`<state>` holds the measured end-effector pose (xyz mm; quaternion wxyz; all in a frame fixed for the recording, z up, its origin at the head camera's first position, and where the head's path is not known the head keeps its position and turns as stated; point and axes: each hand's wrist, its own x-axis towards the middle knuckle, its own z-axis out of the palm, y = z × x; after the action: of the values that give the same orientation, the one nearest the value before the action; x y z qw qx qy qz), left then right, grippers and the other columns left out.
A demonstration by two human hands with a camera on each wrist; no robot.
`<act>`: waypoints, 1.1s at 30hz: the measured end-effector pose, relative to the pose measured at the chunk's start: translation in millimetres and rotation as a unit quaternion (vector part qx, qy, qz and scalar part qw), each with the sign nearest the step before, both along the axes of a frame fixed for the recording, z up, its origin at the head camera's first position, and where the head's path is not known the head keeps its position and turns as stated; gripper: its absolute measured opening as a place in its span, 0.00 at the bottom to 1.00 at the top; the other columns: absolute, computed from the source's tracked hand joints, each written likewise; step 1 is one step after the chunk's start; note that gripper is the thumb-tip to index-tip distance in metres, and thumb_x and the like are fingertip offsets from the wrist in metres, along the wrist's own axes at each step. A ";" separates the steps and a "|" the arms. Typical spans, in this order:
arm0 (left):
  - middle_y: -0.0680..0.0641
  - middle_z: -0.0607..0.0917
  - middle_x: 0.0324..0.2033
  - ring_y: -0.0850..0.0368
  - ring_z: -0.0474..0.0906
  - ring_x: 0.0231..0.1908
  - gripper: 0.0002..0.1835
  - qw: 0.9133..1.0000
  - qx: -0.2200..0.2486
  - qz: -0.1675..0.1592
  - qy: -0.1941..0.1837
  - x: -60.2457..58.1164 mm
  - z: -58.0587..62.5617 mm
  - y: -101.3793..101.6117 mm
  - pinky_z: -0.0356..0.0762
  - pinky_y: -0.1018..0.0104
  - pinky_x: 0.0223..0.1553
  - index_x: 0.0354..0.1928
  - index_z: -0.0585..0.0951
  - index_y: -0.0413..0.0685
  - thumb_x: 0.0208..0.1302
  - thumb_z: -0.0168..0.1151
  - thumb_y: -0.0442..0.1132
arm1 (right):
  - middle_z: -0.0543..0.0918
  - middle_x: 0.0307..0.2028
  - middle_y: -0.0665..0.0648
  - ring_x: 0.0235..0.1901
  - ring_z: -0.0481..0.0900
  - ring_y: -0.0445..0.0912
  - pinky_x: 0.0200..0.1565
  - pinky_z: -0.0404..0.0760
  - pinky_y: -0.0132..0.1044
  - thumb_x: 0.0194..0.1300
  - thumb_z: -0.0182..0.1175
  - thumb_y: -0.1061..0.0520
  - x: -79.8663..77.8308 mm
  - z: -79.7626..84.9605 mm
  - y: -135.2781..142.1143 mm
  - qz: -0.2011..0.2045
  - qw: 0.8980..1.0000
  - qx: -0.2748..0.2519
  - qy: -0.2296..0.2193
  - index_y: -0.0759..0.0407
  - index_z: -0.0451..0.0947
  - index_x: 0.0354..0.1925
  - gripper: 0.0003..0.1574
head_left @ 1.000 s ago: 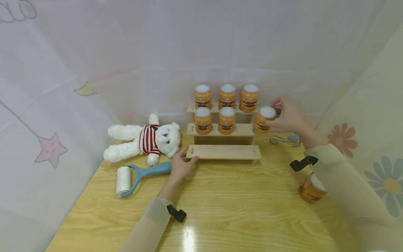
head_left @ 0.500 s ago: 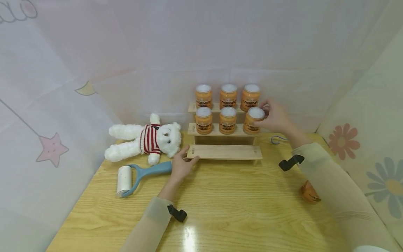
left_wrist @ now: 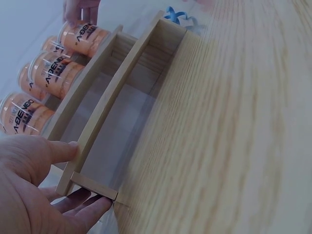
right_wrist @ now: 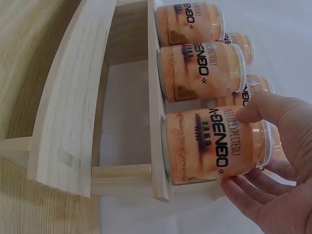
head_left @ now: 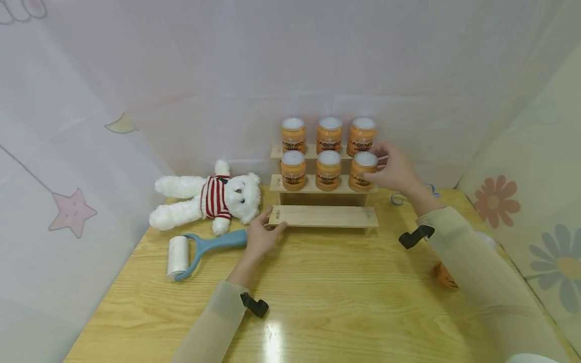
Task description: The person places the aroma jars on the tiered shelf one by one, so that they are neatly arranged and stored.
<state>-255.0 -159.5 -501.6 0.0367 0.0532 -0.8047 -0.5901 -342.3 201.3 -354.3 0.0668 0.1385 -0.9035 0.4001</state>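
Observation:
A three-tier wooden stand (head_left: 324, 216) stands at the back of the table. My right hand (head_left: 395, 171) holds an orange jar (head_left: 360, 177) with a white lid at the right end of the middle tier. In the right wrist view the thumb lies on one side of this jar (right_wrist: 209, 146), fingers round the other, and its base meets the tier. Two similar jars (head_left: 328, 174) stand to its left; three more (head_left: 329, 136) fill the top tier. My left hand (head_left: 260, 239) grips the left end of the bottom tier, its thumb on the front edge (left_wrist: 87, 131).
A white teddy bear (head_left: 215, 201) in a striped sweater lies left of the stand. In front of it is a blue-handled lint roller (head_left: 209, 247). Another orange jar (head_left: 445, 277) is partly hidden by the right sleeve. Blue hooks (head_left: 398, 198) lie behind the right wrist.
My right hand has brought the jar leftward from beside the stand onto the right end of the middle tier. The left hand has kept its grip on the bottom tier.

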 end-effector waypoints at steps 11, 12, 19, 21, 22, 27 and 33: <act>0.44 0.67 0.81 0.37 0.73 0.73 0.43 1.000 0.010 0.002 -0.002 -0.3 0.0 -2.2 0.84 0.48 0.65 0.82 0.65 0.49 0.70 0.74 0.42 | 0.77 0.64 0.71 0.64 0.79 0.68 0.64 0.84 0.59 0.64 0.75 0.58 3.3 1.4 -5.8 -0.008 1.000 -0.013 -0.016 0.68 0.70 0.68 0.40; 0.44 0.67 0.81 0.37 0.74 0.72 0.43 1.000 0.008 0.003 -0.002 0.0 -0.2 -2.2 0.85 0.48 0.64 0.82 0.65 0.50 0.70 0.75 0.42 | 0.77 0.64 0.71 0.65 0.79 0.68 0.65 0.84 0.59 0.64 0.75 0.58 3.5 1.2 -5.7 -0.007 1.000 -0.016 -0.018 0.68 0.70 0.68 0.40; 0.44 0.69 0.80 0.37 0.75 0.72 0.43 1.000 0.000 0.000 0.003 -0.5 -0.1 -1.0 0.85 0.49 0.63 0.82 0.65 0.51 0.69 0.75 0.43 | 0.72 0.68 0.75 0.67 0.74 0.71 0.70 0.77 0.64 0.65 0.75 0.58 3.2 4.9 4.8 0.013 1.000 -0.016 -0.016 0.70 0.63 0.73 0.47; 0.43 0.69 0.80 0.36 0.75 0.71 0.43 1.000 0.002 0.003 0.008 -1.2 1.4 -1.6 0.86 0.48 0.63 0.82 0.66 0.51 0.69 0.75 0.43 | 0.70 0.69 0.75 0.68 0.73 0.71 0.71 0.75 0.66 0.65 0.75 0.57 3.5 9.5 11.0 0.016 1.000 -0.019 -0.012 0.70 0.61 0.75 0.49; 0.44 0.69 0.80 0.36 0.75 0.71 0.43 1.000 0.004 0.004 0.009 -1.4 2.1 -2.2 0.86 0.48 0.62 0.82 0.66 0.51 0.69 0.75 0.43 | 0.70 0.69 0.75 0.68 0.73 0.71 0.70 0.75 0.66 0.66 0.74 0.57 3.5 11.5 15.7 0.016 1.000 -0.015 -0.009 0.70 0.61 0.75 0.49; 0.46 0.70 0.80 0.37 0.74 0.72 0.42 1.000 -0.003 0.005 0.008 -1.1 3.3 -3.4 0.85 0.47 0.64 0.82 0.66 0.50 0.69 0.75 0.42 | 0.73 0.68 0.74 0.66 0.75 0.70 0.67 0.76 0.66 0.70 0.70 0.55 12.3 21.8 48.5 0.010 1.000 0.019 -0.007 0.71 0.67 0.70 0.39; 0.45 0.69 0.80 0.37 0.74 0.73 0.43 1.000 -0.017 -0.003 0.013 -0.5 1.2 -2.1 0.83 0.47 0.66 0.82 0.66 0.50 0.69 0.75 0.43 | 0.77 0.64 0.73 0.62 0.79 0.70 0.57 0.85 0.42 0.75 0.66 0.46 30.1 29.0 99.1 -0.008 0.993 0.113 -0.024 0.68 0.73 0.66 0.34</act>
<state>-255.5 -161.6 -500.4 0.0465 0.0429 -0.8144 -0.5769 -312.1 300.5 -325.4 0.0323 0.1285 -0.9454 0.2979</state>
